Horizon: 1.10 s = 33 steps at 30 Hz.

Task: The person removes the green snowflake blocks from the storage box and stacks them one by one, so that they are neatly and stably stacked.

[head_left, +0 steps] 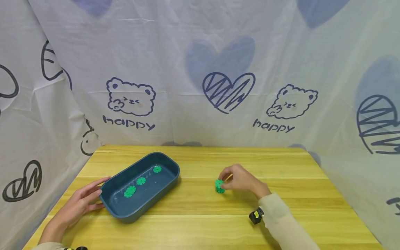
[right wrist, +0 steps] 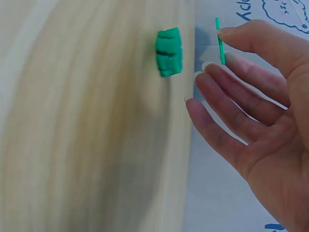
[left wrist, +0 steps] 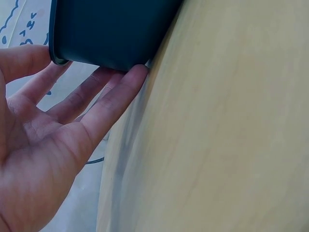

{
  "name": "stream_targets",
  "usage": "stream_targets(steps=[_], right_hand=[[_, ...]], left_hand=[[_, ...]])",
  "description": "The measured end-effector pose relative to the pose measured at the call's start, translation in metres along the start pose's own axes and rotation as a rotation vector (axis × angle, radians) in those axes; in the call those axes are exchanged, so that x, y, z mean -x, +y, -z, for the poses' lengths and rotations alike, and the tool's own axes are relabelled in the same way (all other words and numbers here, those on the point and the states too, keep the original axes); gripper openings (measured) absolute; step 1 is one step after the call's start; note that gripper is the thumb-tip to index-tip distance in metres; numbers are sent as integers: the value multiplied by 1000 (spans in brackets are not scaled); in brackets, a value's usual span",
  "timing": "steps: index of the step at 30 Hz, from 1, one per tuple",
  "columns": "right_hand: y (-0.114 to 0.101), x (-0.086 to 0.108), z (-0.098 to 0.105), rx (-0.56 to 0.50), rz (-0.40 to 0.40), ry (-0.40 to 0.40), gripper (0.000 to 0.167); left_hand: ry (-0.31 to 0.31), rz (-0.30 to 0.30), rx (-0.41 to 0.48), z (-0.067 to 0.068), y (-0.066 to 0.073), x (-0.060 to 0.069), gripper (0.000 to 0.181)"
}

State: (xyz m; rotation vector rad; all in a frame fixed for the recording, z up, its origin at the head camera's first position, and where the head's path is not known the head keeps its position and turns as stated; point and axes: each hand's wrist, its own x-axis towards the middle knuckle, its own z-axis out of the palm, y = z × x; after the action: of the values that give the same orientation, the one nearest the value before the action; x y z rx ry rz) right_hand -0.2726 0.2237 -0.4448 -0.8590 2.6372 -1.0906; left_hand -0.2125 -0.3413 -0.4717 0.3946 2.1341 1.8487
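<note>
A dark blue rectangular basin [head_left: 150,202] stands at the left. Against its near-left end my left hand [head_left: 75,205] rests with extended fingers; the left wrist view shows fingertips touching the basin's end wall [left wrist: 111,34]. Inside the basin lie several green notched discs, one at the far end [head_left: 157,169], one mid-floor [head_left: 141,181] and an overlapping group [head_left: 130,191] nearer me. My right hand [head_left: 240,178] pinches a thin green disc [right wrist: 220,44] between thumb and index finger, its other fingers loosely bent. Below it on the table sits a small stack of green discs [right wrist: 169,52], apart from the held disc.
The light wooden table [head_left: 193,231] extends around the basin and the stack. A white cloth [head_left: 178,111] printed with hearts and bears hangs behind the table and at both sides. A small black wrist device [head_left: 256,216] sits by the right sleeve.
</note>
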Motion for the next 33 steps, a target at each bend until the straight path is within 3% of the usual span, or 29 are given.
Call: stream_targets(steps=[10, 33], right_hand=[[13, 1, -7, -68, -4, -3, 17], [20, -1, -8, -11, 11, -32, 15]], left_hand=[[32, 26, -30, -1, 2, 0, 55], [8, -3, -27, -1, 0, 1, 55]])
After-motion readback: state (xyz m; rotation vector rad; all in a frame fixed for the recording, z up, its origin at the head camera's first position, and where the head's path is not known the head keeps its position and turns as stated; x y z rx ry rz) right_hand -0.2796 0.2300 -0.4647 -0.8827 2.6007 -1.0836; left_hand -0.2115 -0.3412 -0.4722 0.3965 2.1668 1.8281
